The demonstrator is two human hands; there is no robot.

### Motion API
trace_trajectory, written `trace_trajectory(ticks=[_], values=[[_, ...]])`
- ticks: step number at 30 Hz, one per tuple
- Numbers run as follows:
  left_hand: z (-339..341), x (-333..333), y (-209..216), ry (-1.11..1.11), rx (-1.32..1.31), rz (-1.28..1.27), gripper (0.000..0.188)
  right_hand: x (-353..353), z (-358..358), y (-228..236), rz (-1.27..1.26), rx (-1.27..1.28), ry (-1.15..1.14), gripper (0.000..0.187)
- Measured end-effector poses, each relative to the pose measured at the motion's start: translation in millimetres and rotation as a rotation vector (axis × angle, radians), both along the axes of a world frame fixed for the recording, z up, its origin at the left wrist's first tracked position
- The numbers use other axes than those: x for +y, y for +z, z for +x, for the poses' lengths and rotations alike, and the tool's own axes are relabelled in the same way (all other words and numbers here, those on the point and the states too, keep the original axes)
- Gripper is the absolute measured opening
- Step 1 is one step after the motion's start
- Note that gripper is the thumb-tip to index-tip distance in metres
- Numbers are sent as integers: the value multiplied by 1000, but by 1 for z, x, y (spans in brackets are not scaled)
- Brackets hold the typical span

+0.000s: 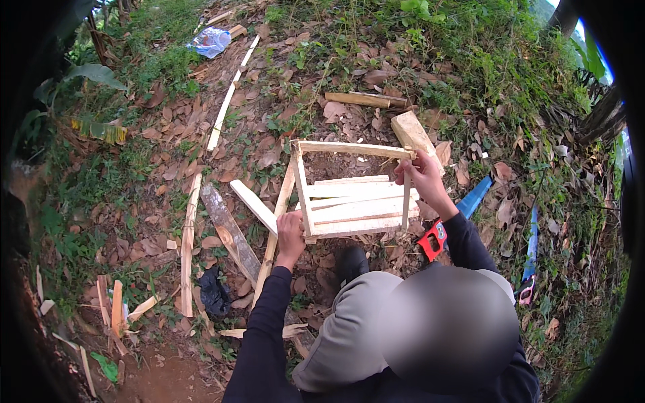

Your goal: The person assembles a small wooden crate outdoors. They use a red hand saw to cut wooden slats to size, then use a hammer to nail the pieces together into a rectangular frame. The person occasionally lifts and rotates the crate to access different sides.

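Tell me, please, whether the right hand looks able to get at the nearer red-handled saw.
Probably yes, but only by letting go: the right hand holds the wooden frame. The saw's red handle lies close by, uncovered, though the forearm crosses beside it in view.

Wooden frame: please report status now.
Left hand at lower left corner; right hand at upper right corner. Wooden frame held between. Saw lying close, right side.

From here I'm aiming the dark-sleeved left arm (264, 329) just past twelve o'clock, its left hand (291, 236) curling closed, back upward, between seven and eight in my view. I'm angling the right arm (469, 242) toward eleven, its right hand (425, 178) gripping, bent-fingered, between two and three.
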State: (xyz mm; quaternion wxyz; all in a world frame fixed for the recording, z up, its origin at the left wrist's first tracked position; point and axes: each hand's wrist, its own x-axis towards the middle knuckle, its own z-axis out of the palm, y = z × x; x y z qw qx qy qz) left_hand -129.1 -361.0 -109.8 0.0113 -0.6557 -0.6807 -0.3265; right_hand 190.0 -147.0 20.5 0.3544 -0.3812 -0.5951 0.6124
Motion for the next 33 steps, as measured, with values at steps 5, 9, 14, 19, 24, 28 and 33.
trace_trajectory(ticks=[5,9,14,19,24,28,33], values=[[1,4,14,-16,5,-3,36,3,4,1,-21,15,5,16],[2,1,8,-11,-5,-9,37,4,7,-4,-2,29,44,18],[1,-5,-1,-7,20,-30,38,3,8,-9,9,2,75,21],[4,-2,4,1,-19,-32,35,3,21,-9,168,-204,122,52],[-3,8,10,24,-37,-28,33,-29,74,-40,514,-955,390,110],[-7,21,20,35,-38,4,38,-32,72,-82,764,-866,164,68],[-16,42,68,13,-88,-69,45,-11,65,-65,1017,-773,94,40]])
